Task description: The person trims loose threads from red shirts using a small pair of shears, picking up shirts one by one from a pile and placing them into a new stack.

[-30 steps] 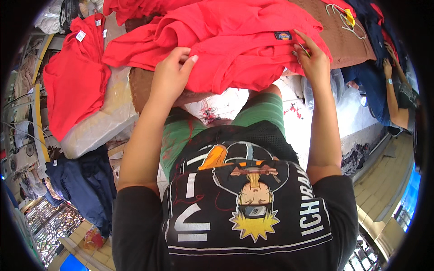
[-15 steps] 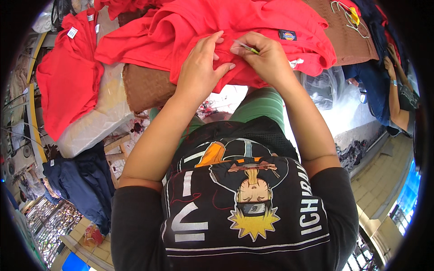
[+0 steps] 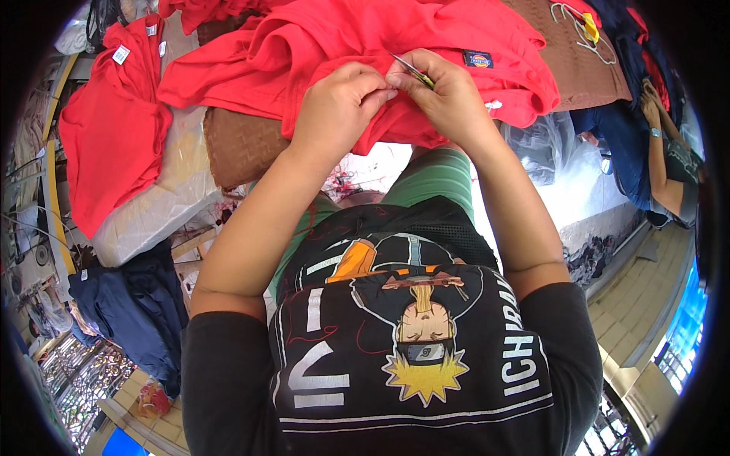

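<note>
A red garment [image 3: 464, 30] with a small dark label lies spread over a brown padded surface [image 3: 247, 144] in front of me. Above it, my right hand [image 3: 450, 95] is closed around a small pair of thread snips [image 3: 414, 70] with yellow-green on the handle, the thin blades pointing up and to the left. Close beside it, my left hand [image 3: 334, 110] is closed, thumb and fingertips pinched together over the red cloth. Whatever lies between those fingertips is too small to make out. The two hands nearly meet at their fingertips.
At left, another red garment [image 3: 114, 129] drapes over a plastic-wrapped slab [image 3: 163, 201], with a dark navy garment [image 3: 129, 296] below. A yellow item on white cord [image 3: 589, 29] rests at the upper right. Clear plastic [image 3: 532, 152] hangs below; another person's arm [image 3: 665, 156] is far right.
My left hand has gone from open fingers to a pinch and shifted right, toward my right hand. The snips have tilted in my right hand, showing more blade.
</note>
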The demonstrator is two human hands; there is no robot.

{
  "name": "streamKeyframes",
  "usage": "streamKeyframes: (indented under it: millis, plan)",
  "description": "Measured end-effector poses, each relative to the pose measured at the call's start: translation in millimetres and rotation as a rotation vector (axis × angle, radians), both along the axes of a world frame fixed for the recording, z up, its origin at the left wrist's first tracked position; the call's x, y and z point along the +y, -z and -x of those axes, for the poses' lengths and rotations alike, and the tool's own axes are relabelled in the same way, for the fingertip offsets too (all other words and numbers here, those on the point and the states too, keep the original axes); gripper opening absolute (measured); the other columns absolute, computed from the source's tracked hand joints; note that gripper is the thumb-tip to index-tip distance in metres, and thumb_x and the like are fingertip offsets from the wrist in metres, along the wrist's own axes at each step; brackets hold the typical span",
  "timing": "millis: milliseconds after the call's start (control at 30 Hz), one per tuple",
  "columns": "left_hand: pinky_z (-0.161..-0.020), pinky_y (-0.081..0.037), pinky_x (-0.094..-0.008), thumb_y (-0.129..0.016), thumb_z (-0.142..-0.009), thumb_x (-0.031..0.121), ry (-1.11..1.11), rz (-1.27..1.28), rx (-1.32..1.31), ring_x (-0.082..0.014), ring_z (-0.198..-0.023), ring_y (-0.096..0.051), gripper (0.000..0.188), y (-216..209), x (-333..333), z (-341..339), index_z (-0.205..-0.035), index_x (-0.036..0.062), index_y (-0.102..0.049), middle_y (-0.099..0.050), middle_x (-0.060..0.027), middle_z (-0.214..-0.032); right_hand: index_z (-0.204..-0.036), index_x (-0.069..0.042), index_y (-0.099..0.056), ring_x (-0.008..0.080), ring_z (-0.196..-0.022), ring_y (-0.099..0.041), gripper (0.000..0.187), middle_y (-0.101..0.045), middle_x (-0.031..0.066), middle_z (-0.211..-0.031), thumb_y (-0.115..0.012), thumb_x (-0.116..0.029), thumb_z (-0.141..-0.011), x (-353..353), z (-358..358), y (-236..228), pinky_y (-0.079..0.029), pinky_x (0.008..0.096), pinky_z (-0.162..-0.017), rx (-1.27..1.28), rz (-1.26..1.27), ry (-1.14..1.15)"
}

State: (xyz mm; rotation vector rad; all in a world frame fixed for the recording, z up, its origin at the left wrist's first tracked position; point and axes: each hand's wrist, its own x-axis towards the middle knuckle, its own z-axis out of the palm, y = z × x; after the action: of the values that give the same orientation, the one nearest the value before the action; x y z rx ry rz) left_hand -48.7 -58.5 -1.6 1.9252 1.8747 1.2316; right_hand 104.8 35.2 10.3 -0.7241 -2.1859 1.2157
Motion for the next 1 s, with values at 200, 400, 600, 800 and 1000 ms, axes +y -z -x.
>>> streamKeyframes:
  millis: [200, 400, 600, 800, 1000]
  plan:
    - [-0.072, -0.053, -0.0251, -0.062, -0.089, 0.010, 0.017, 0.343, -0.381, -0.0101, -0.076, -0.065, 0.014, -7, 1, 11, -0.097, -0.0005, -0.068, -0.071, -0.0062, -0.088, -0.099, -0.002, -0.061, 0.0284, -0.087, -0.065, 0.023, -0.066, 0.0150, -0.090, -0.063, -0.023, -0.090, 3, -13, -21, -0.049, 0.0358, -0.076, -0.157, -0.024, 0.005]
    - [-0.072, -0.052, -0.0234, -0.060, -0.091, 0.014, 0.058, 0.379, -0.442, -0.0087, -0.076, -0.065, 0.018, -5, 2, 17, -0.100, -0.0005, -0.067, -0.071, -0.0048, -0.087, -0.101, -0.002, -0.062, 0.0181, -0.083, -0.063, 0.018, -0.065, 0.0091, -0.087, -0.063, -0.016, -0.090, 13, -26, -12, -0.049, 0.0302, -0.074, -0.219, -0.096, -0.135]
    - [-0.071, -0.052, -0.0235, -0.061, -0.091, 0.017, 0.050, 0.384, -0.414, -0.0085, -0.075, -0.065, 0.020, -5, 3, 17, -0.100, 0.0000, -0.068, -0.070, -0.0042, -0.086, -0.099, -0.002, -0.063, 0.0203, -0.077, -0.063, 0.017, -0.064, 0.0102, -0.085, -0.066, -0.013, -0.087, 7, -19, -19, -0.049, 0.0299, -0.070, -0.260, -0.204, -0.153]
    - [-0.070, -0.051, -0.0262, -0.062, -0.091, 0.018, 0.047, 0.243, -0.324, -0.0106, -0.076, -0.064, 0.020, -14, 1, 17, -0.095, -0.0010, -0.068, -0.069, -0.0054, -0.083, -0.097, -0.008, -0.062, 0.0325, -0.079, -0.063, 0.018, -0.064, 0.0115, -0.083, -0.063, -0.022, -0.086, 7, -12, -28, -0.049, 0.0410, -0.067, -0.347, -0.448, -0.196]
    - [-0.068, -0.046, -0.0256, -0.059, -0.093, 0.018, 0.672, 0.265, -0.649, -0.0120, -0.074, -0.059, 0.024, -85, -36, 67, -0.087, -0.0041, -0.065, -0.065, -0.0063, -0.083, -0.102, -0.004, -0.062, 0.0191, -0.084, -0.062, 0.018, -0.064, 0.0071, -0.089, -0.064, -0.015, -0.088, 18, -36, -39, -0.048, 0.0312, -0.075, -0.204, -0.220, -0.100]
